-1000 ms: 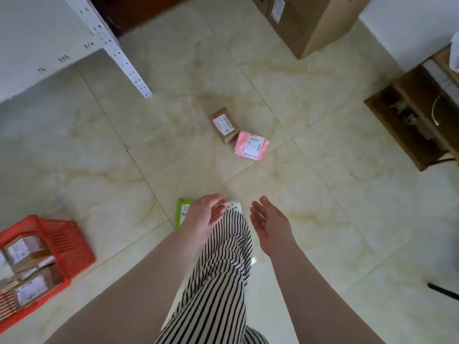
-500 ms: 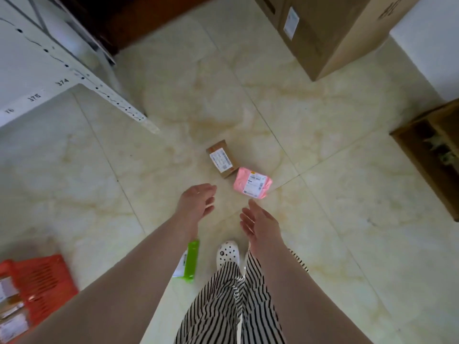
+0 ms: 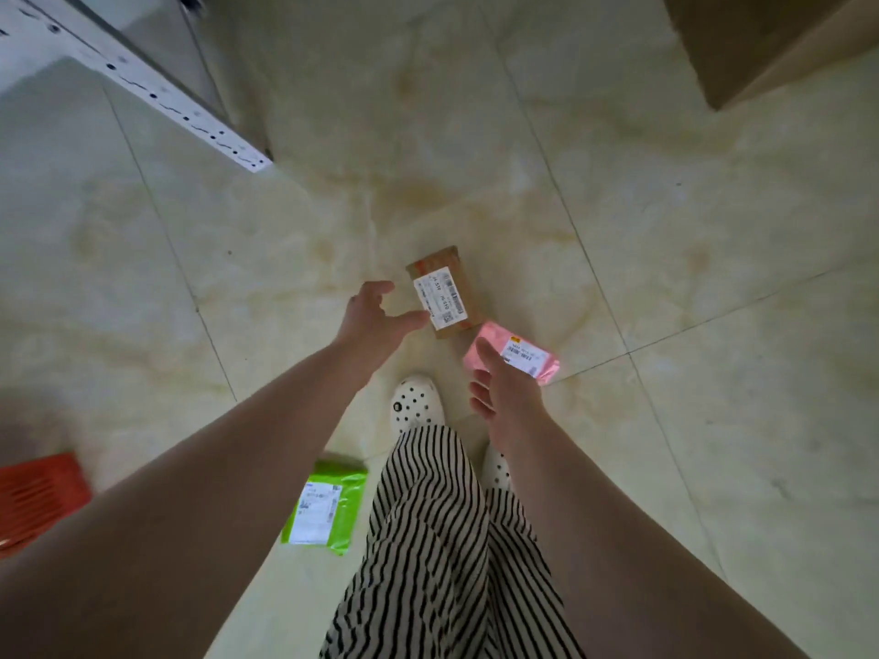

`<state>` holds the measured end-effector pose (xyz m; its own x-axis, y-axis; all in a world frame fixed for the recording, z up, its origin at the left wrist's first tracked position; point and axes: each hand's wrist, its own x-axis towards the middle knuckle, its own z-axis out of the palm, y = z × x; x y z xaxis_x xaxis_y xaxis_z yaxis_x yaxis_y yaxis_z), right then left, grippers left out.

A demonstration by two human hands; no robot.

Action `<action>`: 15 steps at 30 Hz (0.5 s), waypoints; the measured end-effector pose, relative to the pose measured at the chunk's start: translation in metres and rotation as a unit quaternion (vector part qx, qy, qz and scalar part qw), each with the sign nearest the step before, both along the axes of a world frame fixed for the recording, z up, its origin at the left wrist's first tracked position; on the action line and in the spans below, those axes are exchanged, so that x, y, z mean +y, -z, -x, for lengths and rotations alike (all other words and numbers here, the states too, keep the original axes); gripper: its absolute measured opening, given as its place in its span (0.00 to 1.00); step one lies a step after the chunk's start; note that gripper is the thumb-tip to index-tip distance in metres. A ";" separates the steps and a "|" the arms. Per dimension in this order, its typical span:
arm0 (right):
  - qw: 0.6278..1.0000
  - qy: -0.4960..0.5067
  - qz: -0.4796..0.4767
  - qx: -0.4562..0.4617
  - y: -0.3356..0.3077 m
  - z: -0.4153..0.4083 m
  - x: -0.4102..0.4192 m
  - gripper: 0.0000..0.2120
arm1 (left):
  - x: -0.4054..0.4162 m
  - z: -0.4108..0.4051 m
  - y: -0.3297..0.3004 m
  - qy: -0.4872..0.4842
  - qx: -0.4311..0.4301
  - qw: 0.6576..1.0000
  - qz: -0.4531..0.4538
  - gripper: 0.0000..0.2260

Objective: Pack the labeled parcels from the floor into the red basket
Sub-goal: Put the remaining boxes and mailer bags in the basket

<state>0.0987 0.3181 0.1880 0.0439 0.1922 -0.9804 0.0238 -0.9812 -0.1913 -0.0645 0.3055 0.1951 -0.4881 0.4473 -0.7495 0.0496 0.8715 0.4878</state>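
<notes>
— Advanced since previous frame: left hand (image 3: 376, 316) reached beside brown box (image 3: 444, 292), fingers spread, gripping nothing.
— Bearing?
— Lay at two o'clock off thumb; long axis eleven-to-five. Right hand (image 3: 504, 397) open, nearer pink parcel (image 3: 516, 359). Red basket (image 3: 38, 497) at eight o'clock.

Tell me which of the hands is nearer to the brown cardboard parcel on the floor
Left. The left hand is spread open just beside the brown cardboard parcel, thumb almost at its label. The right hand is farther back, over the pink parcel.
</notes>
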 end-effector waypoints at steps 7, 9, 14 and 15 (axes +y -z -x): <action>0.999 -0.033 0.032 -0.026 0.117 0.031 0.008 0.14 | 0.031 0.021 0.118 0.102 0.043 0.994 -0.004 0.39; 0.999 -0.027 0.027 -0.016 0.146 0.037 0.010 0.13 | 0.042 0.025 0.146 0.134 0.051 0.990 0.006 0.41; 1.000 -0.016 -0.018 0.012 0.185 0.048 0.021 0.10 | 0.059 0.030 0.187 0.258 0.069 0.962 0.048 0.44; 0.999 -0.023 -0.023 0.016 0.185 0.049 0.024 0.08 | 0.058 0.031 0.187 0.285 0.086 0.953 0.053 0.42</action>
<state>0.0497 0.3421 0.0030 0.0017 0.2382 -0.9712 0.0618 -0.9694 -0.2377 -0.0955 0.3639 0.0080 -0.3077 0.6028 -0.7361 0.6017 0.7226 0.3402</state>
